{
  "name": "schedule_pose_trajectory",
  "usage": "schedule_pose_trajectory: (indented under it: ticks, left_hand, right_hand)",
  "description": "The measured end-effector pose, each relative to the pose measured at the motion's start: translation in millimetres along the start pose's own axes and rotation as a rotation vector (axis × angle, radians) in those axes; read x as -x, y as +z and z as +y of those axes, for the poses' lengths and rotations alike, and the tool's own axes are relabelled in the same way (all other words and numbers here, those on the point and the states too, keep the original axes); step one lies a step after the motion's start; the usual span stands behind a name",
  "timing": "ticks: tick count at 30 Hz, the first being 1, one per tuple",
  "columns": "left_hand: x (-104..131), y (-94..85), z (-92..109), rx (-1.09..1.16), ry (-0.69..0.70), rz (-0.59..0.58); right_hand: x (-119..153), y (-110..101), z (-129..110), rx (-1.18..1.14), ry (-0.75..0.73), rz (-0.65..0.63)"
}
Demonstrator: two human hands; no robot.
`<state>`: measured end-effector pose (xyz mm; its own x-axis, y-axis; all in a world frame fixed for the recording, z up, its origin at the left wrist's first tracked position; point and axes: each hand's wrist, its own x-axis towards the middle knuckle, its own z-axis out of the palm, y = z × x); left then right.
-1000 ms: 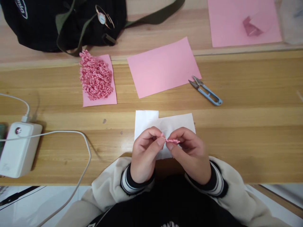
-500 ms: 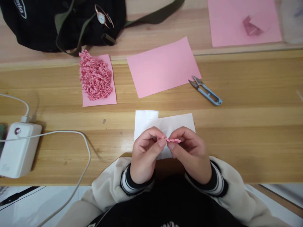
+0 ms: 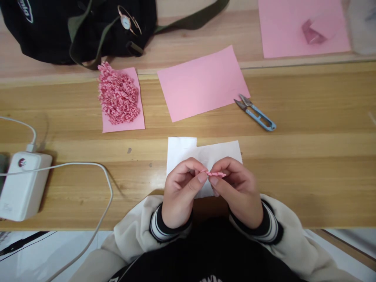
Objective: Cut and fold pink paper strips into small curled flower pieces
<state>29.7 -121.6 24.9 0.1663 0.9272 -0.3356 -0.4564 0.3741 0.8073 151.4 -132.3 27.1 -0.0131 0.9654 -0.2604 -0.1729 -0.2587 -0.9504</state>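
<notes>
A small pink strip (image 3: pixel 217 174) with a bumpy edge is pinched between both hands. My left hand (image 3: pixel 180 194) grips its left end between thumb and forefinger. Close beside it, my right hand (image 3: pixel 239 192) pinches the strip from the right, thumb below. Under the hands lie white papers (image 3: pixel 181 147), partly covered by them. A heap of pink crinkled pieces (image 3: pixel 119 96) rests on a pink sheet (image 3: pixel 123 127) at the upper left. The fingers hide part of the strip.
Beyond the hands lie a pink sheet (image 3: pixel 202 84) and blue-handled thread snips (image 3: pixel 258 116). A black bag (image 3: pixel 53 35) with a watch (image 3: pixel 125 22) is at the back left. A white power bank (image 3: pixel 25 188) and its cable (image 3: pixel 102 168) are at the left.
Both hands and the pink strip have shifted very slightly to the right. Both pinches are unchanged.
</notes>
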Motion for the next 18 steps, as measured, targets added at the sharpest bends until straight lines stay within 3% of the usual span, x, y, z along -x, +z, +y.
schedule_pose_trajectory:
  ticks: [7, 18]
  left_hand:
    - [-0.1, 0.5, 1.2, 0.057, -0.054, 0.026]
    - [-1.7, 0.6, -0.5, 0.070, -0.050, 0.074]
  right_hand:
    - [0.0, 0.7, -3.3, 0.039, -0.005, -0.001]
    - [2.5, 1.6, -3.3, 0.322, -0.132, -0.012]
